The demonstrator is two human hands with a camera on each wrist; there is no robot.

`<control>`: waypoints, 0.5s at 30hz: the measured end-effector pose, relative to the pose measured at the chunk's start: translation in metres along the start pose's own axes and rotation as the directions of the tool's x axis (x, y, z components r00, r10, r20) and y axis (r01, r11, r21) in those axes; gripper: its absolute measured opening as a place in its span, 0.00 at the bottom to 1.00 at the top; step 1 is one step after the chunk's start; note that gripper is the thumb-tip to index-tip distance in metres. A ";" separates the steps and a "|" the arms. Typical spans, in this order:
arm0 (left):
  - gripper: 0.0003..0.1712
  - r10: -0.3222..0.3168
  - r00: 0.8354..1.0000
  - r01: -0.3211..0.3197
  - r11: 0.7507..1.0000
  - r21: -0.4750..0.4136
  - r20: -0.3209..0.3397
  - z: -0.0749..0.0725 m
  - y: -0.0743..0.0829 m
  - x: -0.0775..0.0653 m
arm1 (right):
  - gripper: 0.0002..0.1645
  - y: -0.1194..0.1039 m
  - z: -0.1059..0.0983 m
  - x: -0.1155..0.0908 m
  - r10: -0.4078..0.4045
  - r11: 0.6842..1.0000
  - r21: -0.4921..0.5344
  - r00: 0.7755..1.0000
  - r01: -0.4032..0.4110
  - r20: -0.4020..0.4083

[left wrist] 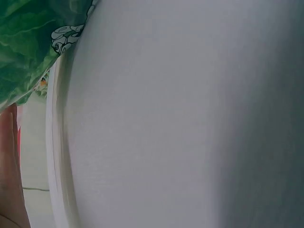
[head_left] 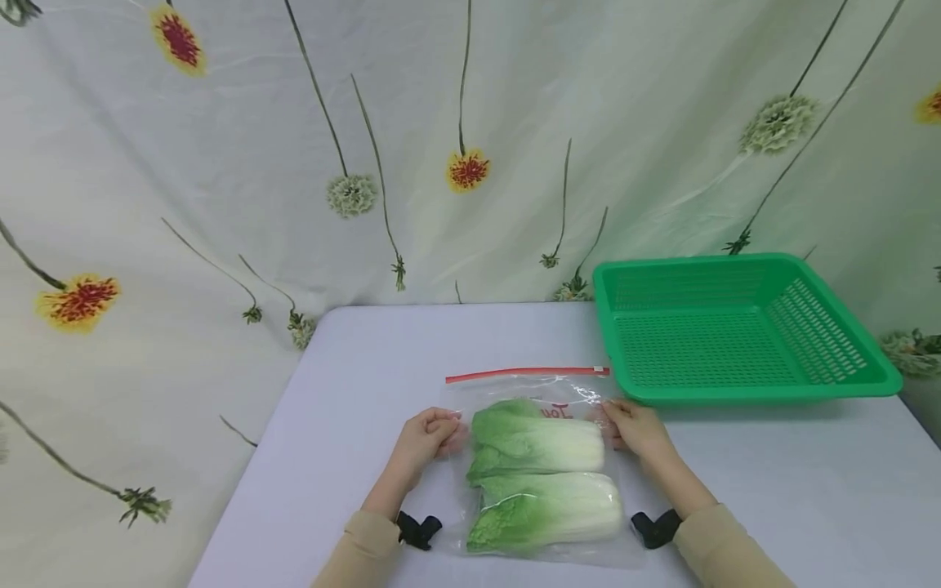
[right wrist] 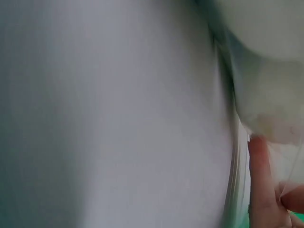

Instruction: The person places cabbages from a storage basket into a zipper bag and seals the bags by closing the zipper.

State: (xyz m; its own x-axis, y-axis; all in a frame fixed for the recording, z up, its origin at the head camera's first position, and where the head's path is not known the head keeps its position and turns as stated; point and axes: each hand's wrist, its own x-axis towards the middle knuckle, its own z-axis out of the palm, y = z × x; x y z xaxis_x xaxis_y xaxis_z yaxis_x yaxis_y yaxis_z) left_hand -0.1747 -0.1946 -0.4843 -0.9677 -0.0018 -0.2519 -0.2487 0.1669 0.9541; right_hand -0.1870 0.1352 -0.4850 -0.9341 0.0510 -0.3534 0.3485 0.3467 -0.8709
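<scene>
A clear zip bag point(head_left: 529, 392) with a red zip strip point(head_left: 528, 373) along its top lies over the white table. Inside are two napa cabbages, one upper point(head_left: 540, 441) and one lower point(head_left: 547, 510), leafy ends to the left and white stems to the right. My left hand point(head_left: 430, 437) pinches the bag's left edge below the zip. On the opposite side, my right hand point(head_left: 638, 429) grips the right edge. Green leaves point(left wrist: 28, 38) fill a corner of the left wrist view. In the right wrist view, thumb and fingers point(right wrist: 261, 175) meet at the plastic.
Behind my right hand, a green plastic basket point(head_left: 735, 351) stands at the back right of the white table point(head_left: 382, 359). A flower-patterned cloth point(head_left: 412, 98) hangs behind the table. Black wrist mounts point(head_left: 419, 531) sit on both wrists, close to the bag's sides.
</scene>
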 end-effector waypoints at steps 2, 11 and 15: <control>0.12 -0.020 0.999 0.020 1.000 0.009 -0.034 0.004 -0.001 0.000 | 0.33 0.001 -0.002 0.000 0.009 1.000 -0.005 1.000 -0.009 0.018; 0.19 -0.028 0.997 0.034 0.995 0.097 -0.067 -0.003 0.006 -0.005 | 0.33 0.003 -0.008 -0.014 -0.042 0.999 -0.022 0.994 0.045 0.104; 0.23 0.017 0.996 -0.005 0.989 0.150 -0.082 -0.014 0.018 -0.010 | 0.31 -0.001 -0.023 -0.032 -0.105 0.981 -0.153 0.990 0.119 0.096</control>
State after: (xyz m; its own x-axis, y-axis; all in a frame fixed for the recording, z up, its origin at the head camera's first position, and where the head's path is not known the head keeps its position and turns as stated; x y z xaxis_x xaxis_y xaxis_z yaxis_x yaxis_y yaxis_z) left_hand -0.1701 -0.2050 -0.4622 -0.9720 -0.0796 -0.2212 -0.2350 0.3128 0.9203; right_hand -0.1592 0.1545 -0.4649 -0.9535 -0.0760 -0.2915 0.2190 0.4897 -0.8440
